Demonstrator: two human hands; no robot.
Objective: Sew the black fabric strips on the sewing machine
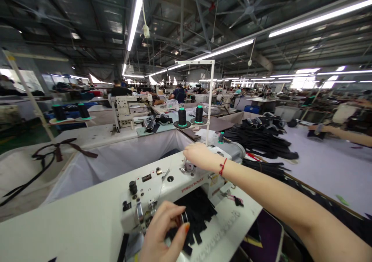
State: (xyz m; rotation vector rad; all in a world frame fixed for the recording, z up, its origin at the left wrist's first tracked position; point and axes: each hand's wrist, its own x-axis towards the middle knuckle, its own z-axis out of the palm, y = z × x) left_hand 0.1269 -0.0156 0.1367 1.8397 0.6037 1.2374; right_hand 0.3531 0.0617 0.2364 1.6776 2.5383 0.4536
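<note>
My left hand (164,233) pinches a small bobbin (184,218) wound with black thread between thumb and fingertips, in front of the needle end of a white sewing machine (174,186). My right hand (200,156), a red string on its wrist, is over the top of the machine by the round metal bobbin winder (189,166). Its fingers are curled closed, and what they hold, if anything, is hidden. Black fabric strips (199,211) lie in a heap on the machine bed, under the arm.
Two black thread cones (182,117) stand behind the machine by a white thread stand (210,95). Small scissors (235,199) lie on the bed's right. Black strips (258,138) pile up on the pale table (319,157) at right, where another person's arm (345,133) reaches in.
</note>
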